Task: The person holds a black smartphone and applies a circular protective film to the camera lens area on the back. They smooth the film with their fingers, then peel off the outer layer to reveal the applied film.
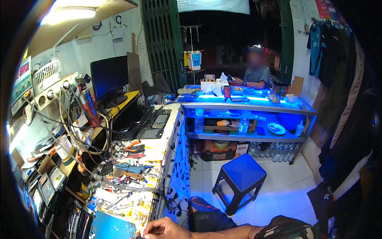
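At the lower edge my right hand (pixel 166 229) is over the front edge of the workbench, its fingers curled and pinched together. A small dark thing shows by the fingertips, cut off by the frame, and I cannot make out what it is. Just left of that hand lies a worn blue flat panel (pixel 113 226) on the bench. My left hand is not in view. Beyond my right hand, the cluttered bench top holds small parts, blue-handled pliers (pixel 129 167), orange-handled cutters (pixel 132 145) and an opened laptop base (pixel 153 128).
A cable (pixel 137 189) crosses the bench. A monitor (pixel 110 77) stands at the back left. Right of the bench are a blue stool (pixel 242 173) and my knee (pixel 207 217). A person (pixel 256 71) sits behind the blue-lit glass display counter (pixel 254 106). Clothes (pixel 316 47) hang at right.
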### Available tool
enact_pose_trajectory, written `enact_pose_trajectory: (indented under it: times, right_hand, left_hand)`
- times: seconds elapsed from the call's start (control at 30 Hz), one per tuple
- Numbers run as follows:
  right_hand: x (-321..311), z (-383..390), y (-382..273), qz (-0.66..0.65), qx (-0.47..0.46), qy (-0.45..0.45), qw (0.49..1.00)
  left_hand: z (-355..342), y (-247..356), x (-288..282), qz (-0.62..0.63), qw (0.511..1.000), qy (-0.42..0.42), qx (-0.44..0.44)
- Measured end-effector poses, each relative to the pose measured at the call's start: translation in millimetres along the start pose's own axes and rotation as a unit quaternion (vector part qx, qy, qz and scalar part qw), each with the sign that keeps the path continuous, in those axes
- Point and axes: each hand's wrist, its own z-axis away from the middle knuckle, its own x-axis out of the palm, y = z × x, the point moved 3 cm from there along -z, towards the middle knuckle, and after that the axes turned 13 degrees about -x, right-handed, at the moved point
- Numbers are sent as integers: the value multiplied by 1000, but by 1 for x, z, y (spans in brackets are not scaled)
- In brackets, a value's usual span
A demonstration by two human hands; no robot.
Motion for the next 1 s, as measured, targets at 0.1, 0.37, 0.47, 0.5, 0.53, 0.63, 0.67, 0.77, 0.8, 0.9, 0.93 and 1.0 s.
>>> enact_pose_trajectory:
  times: [0.1, 0.37, 0.47, 0.5, 0.53, 0.63, 0.67, 0.77, 0.8, 0.9, 0.93, 1.0]
  right_hand:
    - [-17, -6, -12, 15, -1, -21, 1000]
    - [-55, -30, -59, 172, -169, -32, 970]
    - [-68, -40, -76, 385, -180, -30, 905]
    - [-70, -43, -81, 422, -195, -30, 885]
    - [-73, -46, -85, 458, -211, -30, 863]
    - [-82, -57, -93, 474, -233, 12, 849]
    - [-84, -60, -94, 497, -235, 36, 835]
    - [-83, -66, -102, 557, -301, 42, 773]
    - [-82, -67, -106, 571, -320, 44, 755]
    - [-74, -61, -117, 595, -406, 76, 689]
    - [-71, -58, -120, 589, -448, 81, 668]
    - [-68, -54, -122, 589, -502, 83, 628]
  left_hand:
    - [-2, 5, 24, 15, 999, -10, -28]
    - [-25, 2, 53, 116, 991, 35, -64]
    - [-40, 4, 48, 122, 992, 24, 20]
    - [-44, 4, 45, 110, 993, 33, 28]
    - [-49, 4, 42, 106, 994, 28, 30]
    - [-61, 4, 34, 80, 995, 60, 27]
    - [-62, 2, 31, 68, 994, 83, 6]
    - [-66, -2, 26, 107, 989, 103, -23]
    - [-68, -1, 25, 111, 989, 95, -22]
    - [-71, 2, 21, 138, 987, 78, -33]
    - [-72, 2, 20, 155, 984, 75, -42]
    - [-75, 5, 20, 188, 978, 66, -60]
